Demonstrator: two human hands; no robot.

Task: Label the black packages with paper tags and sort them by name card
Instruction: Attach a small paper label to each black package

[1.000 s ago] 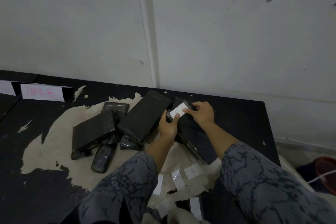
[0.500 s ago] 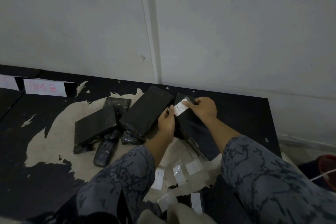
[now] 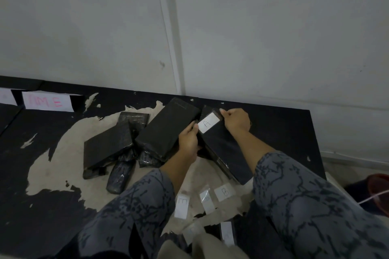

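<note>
**Tag "A" uncovered on the package**

Uncovered since a second ago, the tag (image 3: pixel 208 125) is now being shown in full, its "A" readable, with the fingers drawn back to its ends.

Nearest, loose tags "E" (image 3: pixel 182 206) and "B" (image 3: pixel 225 192) are lying on the table (image 3: pixel 42 206). Beyond, the package (image 3: pixel 226 149) is being gripped at its left edge by the left hand (image 3: pixel 188 141). Its far corner is being pinched by the right hand (image 3: pixel 236 119). Leftward, other packages (image 3: pixel 107 145) are piled; farthest, a name card (image 3: pixel 47 102) is lying by the wall.

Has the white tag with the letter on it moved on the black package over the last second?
Cannot tell. The tag lies at the far end of the black package as before, between the left hand and right hand; the camera shifted too.
</note>
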